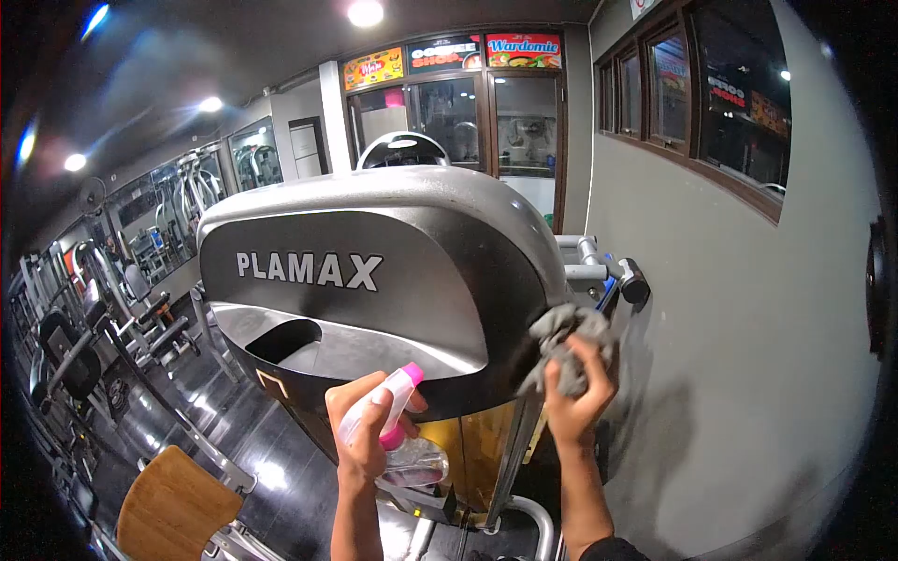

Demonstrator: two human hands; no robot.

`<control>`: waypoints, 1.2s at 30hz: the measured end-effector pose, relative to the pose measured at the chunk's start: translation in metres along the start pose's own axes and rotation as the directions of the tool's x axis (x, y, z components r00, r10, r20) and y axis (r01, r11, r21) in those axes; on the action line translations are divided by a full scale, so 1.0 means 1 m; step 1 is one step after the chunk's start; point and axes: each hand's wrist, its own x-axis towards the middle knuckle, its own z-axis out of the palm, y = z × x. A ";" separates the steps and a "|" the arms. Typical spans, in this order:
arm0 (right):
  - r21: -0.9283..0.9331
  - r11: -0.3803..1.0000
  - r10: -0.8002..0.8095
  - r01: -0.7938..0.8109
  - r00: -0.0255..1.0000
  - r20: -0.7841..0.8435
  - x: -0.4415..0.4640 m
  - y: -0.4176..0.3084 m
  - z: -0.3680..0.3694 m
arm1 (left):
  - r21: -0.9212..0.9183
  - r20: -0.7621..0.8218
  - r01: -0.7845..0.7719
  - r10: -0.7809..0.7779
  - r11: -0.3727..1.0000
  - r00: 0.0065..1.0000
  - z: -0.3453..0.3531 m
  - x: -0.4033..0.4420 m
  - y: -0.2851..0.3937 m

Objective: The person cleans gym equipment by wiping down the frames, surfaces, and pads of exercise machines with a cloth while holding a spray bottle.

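At lower left, a tan wooden board (178, 505) sits on a metal frame above the glossy floor. Rightward, the silver-and-black PLAMAX machine housing (449, 224) fills the middle. Before its lower edge, the left hand (365, 425) has its fingers wrapped around the head of a pink-and-clear spray bottle (394, 438), tilted, its nozzle pointing up and right. At the housing's right edge, the right hand (577, 397) bunches a grey cloth (566, 332) in curled fingers; whether it presses the shell is hard to tell. Wiping seems under way there; the surface doesn't show which parts are done or left. Furthest right stands the grey wall (730, 280).
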 end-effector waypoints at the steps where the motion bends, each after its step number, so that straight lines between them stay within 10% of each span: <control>1: 0.086 0.996 0.040 -0.039 0.999 -0.016 0.016 -0.006 -0.002 | 0.000 0.002 -0.002 0.002 1.000 1.000 0.000 0.000 0.000; 7: 0.052 0.979 -0.194 0.199 0.977 -0.091 0.085 -0.035 0.022 | 0.003 -0.017 0.013 -0.013 1.000 1.000 0.003 0.000 0.001; 13: 0.143 0.909 0.384 -0.391 0.920 0.075 0.074 -0.013 0.000 | -0.042 -0.024 0.036 -0.037 0.998 0.999 0.001 0.000 0.002; 16: 0.255 0.867 0.416 -0.429 0.903 0.107 0.059 0.005 -0.004 | -0.028 -0.003 0.022 -0.022 0.999 1.000 0.004 0.002 0.006; 26: 0.246 0.966 -0.137 0.079 0.964 0.229 0.150 -0.051 0.025 | -0.056 -0.073 0.066 -0.070 0.996 0.995 0.014 0.019 0.017; 36: 0.164 0.980 0.065 -0.111 0.962 0.266 0.150 -0.026 0.014 | -0.079 -0.095 0.028 -0.035 0.996 0.995 0.004 0.035 0.029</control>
